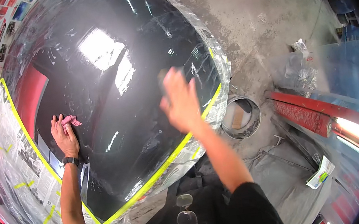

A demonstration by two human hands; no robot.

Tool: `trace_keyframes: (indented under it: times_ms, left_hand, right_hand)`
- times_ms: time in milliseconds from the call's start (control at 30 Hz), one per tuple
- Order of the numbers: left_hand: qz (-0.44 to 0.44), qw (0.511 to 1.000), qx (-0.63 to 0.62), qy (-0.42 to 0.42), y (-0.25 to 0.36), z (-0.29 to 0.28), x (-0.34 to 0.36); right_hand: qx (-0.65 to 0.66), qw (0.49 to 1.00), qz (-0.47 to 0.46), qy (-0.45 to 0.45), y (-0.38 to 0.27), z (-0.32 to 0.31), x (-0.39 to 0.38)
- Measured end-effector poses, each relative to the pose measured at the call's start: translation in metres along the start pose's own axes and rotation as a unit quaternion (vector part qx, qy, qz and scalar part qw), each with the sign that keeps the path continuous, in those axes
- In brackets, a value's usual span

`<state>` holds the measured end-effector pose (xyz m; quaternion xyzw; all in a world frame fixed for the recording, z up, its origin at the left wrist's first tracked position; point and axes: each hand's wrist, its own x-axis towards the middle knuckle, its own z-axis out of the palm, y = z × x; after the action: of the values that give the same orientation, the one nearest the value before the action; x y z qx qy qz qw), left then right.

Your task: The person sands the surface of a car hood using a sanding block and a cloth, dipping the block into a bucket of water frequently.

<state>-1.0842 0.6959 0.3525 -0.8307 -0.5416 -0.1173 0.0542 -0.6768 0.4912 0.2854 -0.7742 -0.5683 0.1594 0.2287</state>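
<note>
A dark, wet-looking car panel (95, 96) curves in front of me, with yellow masking tape (160, 171) along its near and left edges. Near the left taped edge, my left hand (63, 135) rests on the panel and holds a crumpled pink cloth (71, 121) by the thumb and forefinger. My right hand (182, 102) is over the right part of the panel, smeared by motion. A dark, flat edge (163, 75) shows beside its fingers; what this is, I cannot make out.
Newspaper (28, 154) and clear plastic film (8, 207) cover the surfaces around the panel. On the floor to the right stands a round bucket (241, 116) with liquid and a brown piece inside. Beyond it are a red padded bar (304, 113) and a lit lamp (358, 131).
</note>
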Motion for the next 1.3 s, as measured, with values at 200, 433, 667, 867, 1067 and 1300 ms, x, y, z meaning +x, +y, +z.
trace_keyframes:
  times_ms: [200, 433, 667, 867, 1067, 1300]
  left_hand:
    - [0.000, 1.000, -0.013, -0.007, 0.009, 0.001, 0.004]
    - [-0.003, 1.000, 0.003, -0.008, 0.000, -0.004, -0.001]
    - [0.007, 1.000, -0.023, -0.007, 0.018, 0.006, 0.010]
    - [-0.011, 1.000, 0.000, -0.005, -0.003, -0.004, -0.005]
    - [-0.004, 1.000, -0.022, -0.013, 0.004, 0.000, 0.004]
    - [-0.010, 1.000, -0.013, -0.001, -0.001, -0.002, -0.002]
  right_hand:
    - [0.057, 0.998, 0.008, 0.016, 0.060, -0.022, 0.027]
    - [-0.014, 1.000, -0.021, -0.006, -0.006, -0.005, 0.004]
    - [0.100, 0.988, 0.083, 0.086, 0.094, -0.026, 0.075]
    - [-0.038, 0.999, -0.018, -0.008, 0.000, -0.004, 0.027]
    - [0.026, 0.999, -0.029, 0.024, 0.053, -0.017, 0.062]
    - [-0.036, 0.999, -0.025, 0.029, -0.011, 0.005, 0.052]
